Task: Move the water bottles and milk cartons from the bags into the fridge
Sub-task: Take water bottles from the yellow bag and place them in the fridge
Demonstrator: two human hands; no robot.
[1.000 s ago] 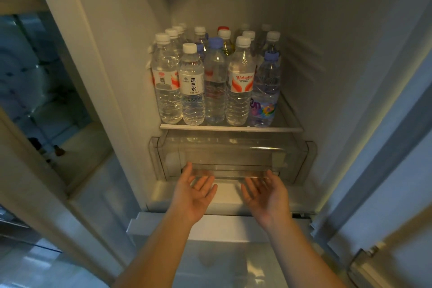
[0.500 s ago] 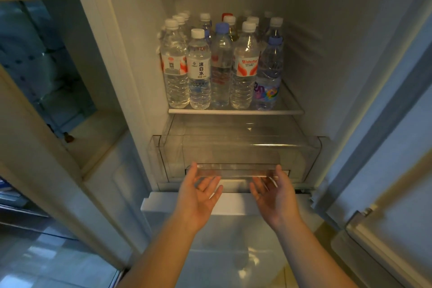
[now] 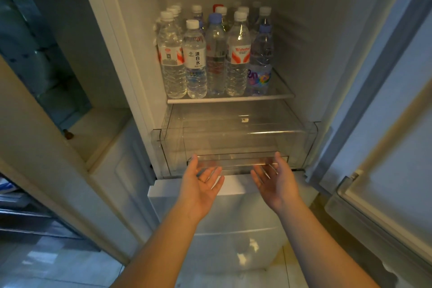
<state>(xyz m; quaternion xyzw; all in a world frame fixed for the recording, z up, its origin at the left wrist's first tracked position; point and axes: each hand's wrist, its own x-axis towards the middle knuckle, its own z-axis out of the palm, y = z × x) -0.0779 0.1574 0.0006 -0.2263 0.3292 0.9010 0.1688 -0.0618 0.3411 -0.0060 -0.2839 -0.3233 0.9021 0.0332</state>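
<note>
Ideally, the left hand (image 3: 201, 184) and right hand (image 3: 273, 182), palms up with fingers loosely spread and holding nothing, should hook the front lip of the clear drawer (image 3: 233, 140) evenly so it slides straight.

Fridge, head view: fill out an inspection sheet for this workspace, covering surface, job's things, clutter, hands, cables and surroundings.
Surface: glass shelf packed with upright bottles; clear drawer below it, nothing seen inside.
Job's things: water bottles in rows on the shelf, caps mostly white, some blue, one red; milk cartons and bags, nothing seen.
Clutter: nothing seen.
Hands: left hand and right hand palms up, fingers straight, at the drawer's front handle; holding nothing.
Cables: nothing seen.
Surroundings: open fridge door on the right, white lower compartment beneath the drawer, tiled floor at lower left.
</note>
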